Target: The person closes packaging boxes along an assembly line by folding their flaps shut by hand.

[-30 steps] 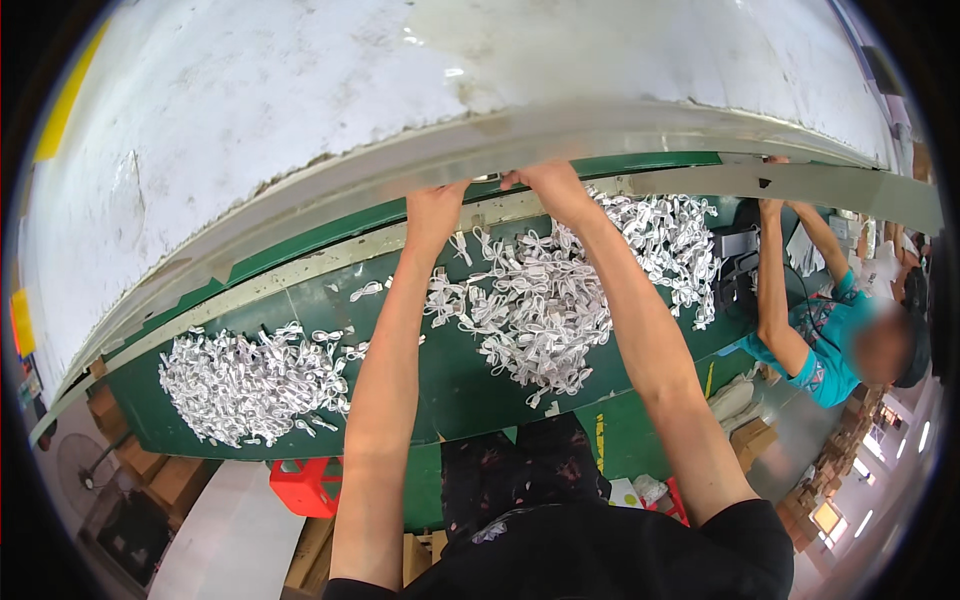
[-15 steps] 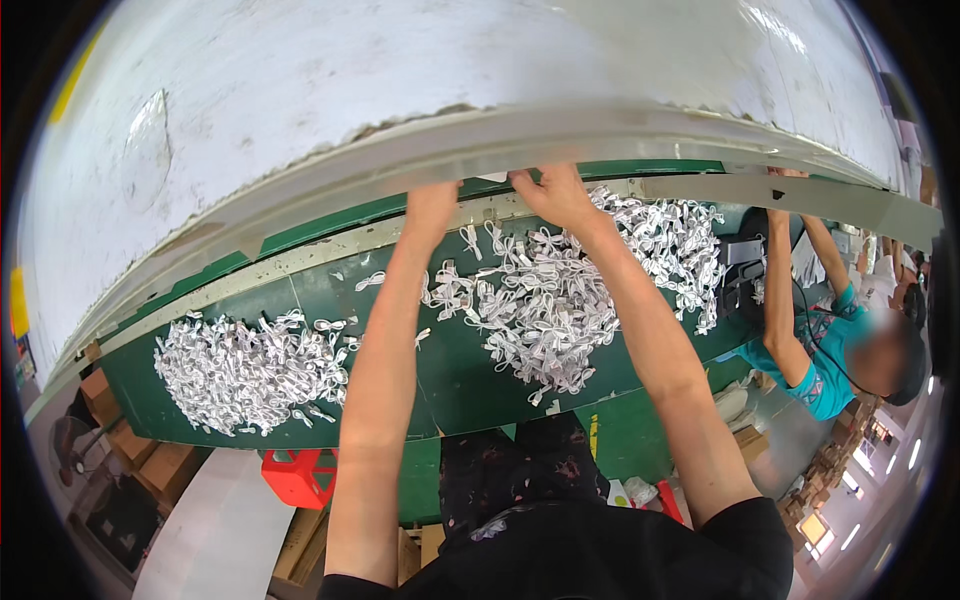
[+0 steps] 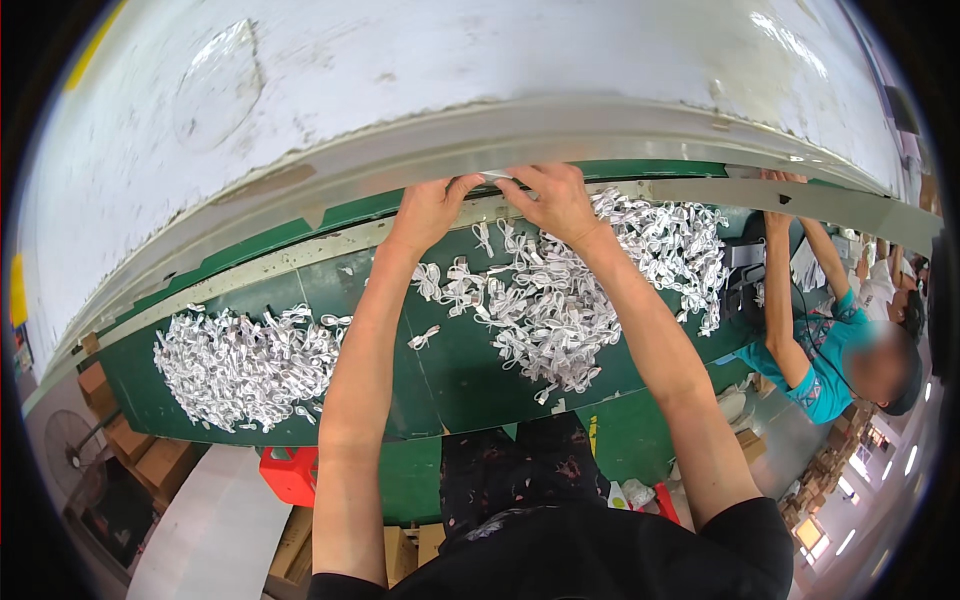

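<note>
Both my arms reach to the far side of the green table (image 3: 455,385), where a long panel edge partly covers my fingers. My left hand (image 3: 428,212) and my right hand (image 3: 556,203) face each other, thumbs turned inward. Between them is a small whitish, shiny piece (image 3: 494,175), pinched from both sides; its kind is mostly hidden by the panel. Nearer me and to the right lies a large heap of bundled white cables (image 3: 555,310). To the left is a second heap of bundled white cables (image 3: 245,370). A single cable bundle (image 3: 424,337) lies between the heaps.
A white panel with a pale rim (image 3: 480,125) spans the far side above my hands. On the right, a person in a turquoise shirt (image 3: 825,385) works at the same table near a black device (image 3: 742,280). A red stool (image 3: 290,475) and cardboard boxes (image 3: 165,460) stand at lower left.
My left hand and forearm have shifted left, and both hands now show more from under the panel. The whitish piece between them is more visible. The heaps look the same.
</note>
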`<state>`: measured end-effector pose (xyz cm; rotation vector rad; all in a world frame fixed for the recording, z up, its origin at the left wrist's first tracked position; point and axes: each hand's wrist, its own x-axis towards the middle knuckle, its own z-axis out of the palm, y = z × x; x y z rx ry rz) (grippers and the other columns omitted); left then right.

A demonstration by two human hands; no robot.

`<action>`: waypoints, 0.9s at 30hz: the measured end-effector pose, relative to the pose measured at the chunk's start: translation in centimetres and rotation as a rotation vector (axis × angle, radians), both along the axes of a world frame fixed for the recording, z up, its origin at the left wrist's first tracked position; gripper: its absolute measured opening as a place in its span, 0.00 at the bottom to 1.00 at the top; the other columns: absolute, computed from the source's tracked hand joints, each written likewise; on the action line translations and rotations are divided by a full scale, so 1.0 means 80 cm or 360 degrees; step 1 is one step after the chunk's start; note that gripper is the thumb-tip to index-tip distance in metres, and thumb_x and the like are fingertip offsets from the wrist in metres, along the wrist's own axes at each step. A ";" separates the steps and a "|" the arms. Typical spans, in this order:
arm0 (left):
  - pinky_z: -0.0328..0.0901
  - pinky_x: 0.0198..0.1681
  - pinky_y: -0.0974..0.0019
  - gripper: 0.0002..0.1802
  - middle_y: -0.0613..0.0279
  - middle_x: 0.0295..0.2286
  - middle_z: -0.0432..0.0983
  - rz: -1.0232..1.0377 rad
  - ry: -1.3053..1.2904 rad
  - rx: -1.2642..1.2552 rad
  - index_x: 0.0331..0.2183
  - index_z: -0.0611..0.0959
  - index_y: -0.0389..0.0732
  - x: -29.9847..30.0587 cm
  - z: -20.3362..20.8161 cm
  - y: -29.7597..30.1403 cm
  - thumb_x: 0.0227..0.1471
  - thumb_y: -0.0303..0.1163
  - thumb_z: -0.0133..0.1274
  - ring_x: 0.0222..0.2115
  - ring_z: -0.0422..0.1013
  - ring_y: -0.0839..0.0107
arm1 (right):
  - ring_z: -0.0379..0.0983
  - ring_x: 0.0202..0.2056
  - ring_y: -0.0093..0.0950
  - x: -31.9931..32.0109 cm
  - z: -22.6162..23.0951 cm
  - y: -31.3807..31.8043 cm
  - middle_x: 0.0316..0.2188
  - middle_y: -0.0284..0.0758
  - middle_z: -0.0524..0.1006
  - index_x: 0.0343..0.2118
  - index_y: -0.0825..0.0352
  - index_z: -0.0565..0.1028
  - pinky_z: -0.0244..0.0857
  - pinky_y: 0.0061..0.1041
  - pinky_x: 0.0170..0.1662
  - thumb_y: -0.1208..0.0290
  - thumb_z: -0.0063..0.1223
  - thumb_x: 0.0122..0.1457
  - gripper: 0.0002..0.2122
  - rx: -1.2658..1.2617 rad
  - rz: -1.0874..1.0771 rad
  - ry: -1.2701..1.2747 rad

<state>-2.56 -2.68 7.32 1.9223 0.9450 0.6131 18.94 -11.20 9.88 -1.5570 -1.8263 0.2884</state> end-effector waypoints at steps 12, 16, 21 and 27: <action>0.72 0.48 0.60 0.17 0.54 0.39 0.85 0.0127 -0.0247 -0.0087 0.52 0.87 0.40 -0.016 -0.005 -0.001 0.63 0.33 0.64 0.39 0.79 0.61 | 0.82 0.30 0.34 -0.022 -0.007 0.005 0.45 0.34 0.81 0.53 0.55 0.84 0.79 0.34 0.32 0.72 0.67 0.59 0.18 0.0146 0.0064 -0.0154; 0.70 0.42 0.66 0.15 0.65 0.34 0.84 0.0185 -0.0328 -0.0363 0.49 0.88 0.37 -0.027 -0.012 -0.001 0.61 0.32 0.67 0.34 0.75 0.73 | 0.81 0.37 0.36 -0.036 -0.013 -0.003 0.48 0.37 0.79 0.59 0.55 0.79 0.80 0.35 0.37 0.76 0.65 0.56 0.26 0.0033 0.0093 -0.0404; 0.66 0.37 0.71 0.12 0.75 0.31 0.79 0.0359 -0.0626 -0.0660 0.44 0.88 0.35 -0.025 -0.026 -0.008 0.60 0.30 0.67 0.33 0.69 0.84 | 0.78 0.47 0.40 -0.040 -0.023 -0.008 0.57 0.39 0.73 0.68 0.53 0.71 0.79 0.38 0.45 0.80 0.63 0.51 0.38 -0.0012 0.0163 -0.0646; 0.67 0.37 0.70 0.15 0.70 0.35 0.82 0.0500 -0.0537 -0.0775 0.47 0.87 0.34 -0.043 -0.024 -0.005 0.58 0.27 0.67 0.31 0.71 0.80 | 0.77 0.49 0.42 -0.060 -0.010 -0.005 0.62 0.41 0.70 0.70 0.52 0.68 0.78 0.40 0.49 0.81 0.62 0.49 0.41 -0.0191 0.0215 -0.0546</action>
